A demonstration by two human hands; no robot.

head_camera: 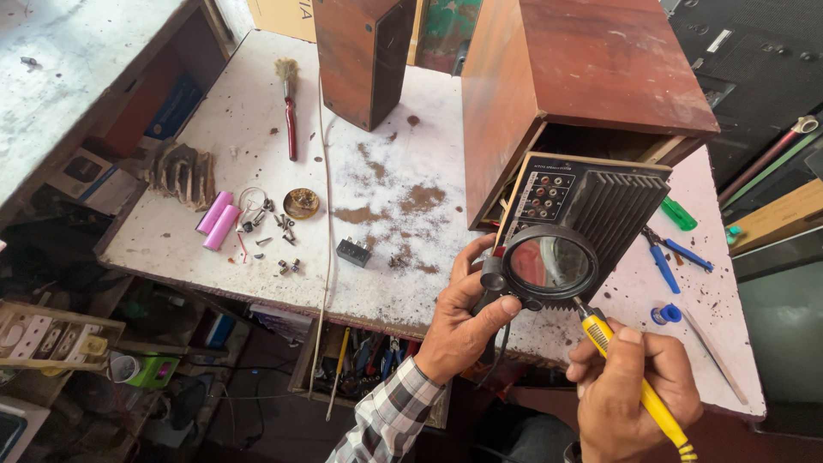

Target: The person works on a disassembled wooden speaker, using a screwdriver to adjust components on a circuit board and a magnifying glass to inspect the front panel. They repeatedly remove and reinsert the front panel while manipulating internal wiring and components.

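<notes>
Nearest the camera, the right hand (630, 386) is wrapped around a yellow-handled tool (639, 386), thumb lying along its upper side. Its long axis runs diagonally, from the lower right at the frame's bottom edge, where the handle is cut off, up and left toward the black panel; the metal tip passes behind the magnifier's rim and cannot be made out.

Just beyond, the left hand (459, 321), in a plaid sleeve, grips the handle of a round black magnifying glass (549, 264), its lens held flat before the black amplifier panel (591, 206). The panel, with rows of sockets and a ribbed heat sink, leans out of the open back of a large wooden speaker box (583, 77) on the counter (386, 171).

To the right lie blue-handled pliers (673, 257) and a green-handled tool (679, 214). Far left on the counter are two pink cylindrical cells (217, 220) among loose screws, and further back a red-handled brush (290, 111) beside a smaller wooden box (364, 56).
</notes>
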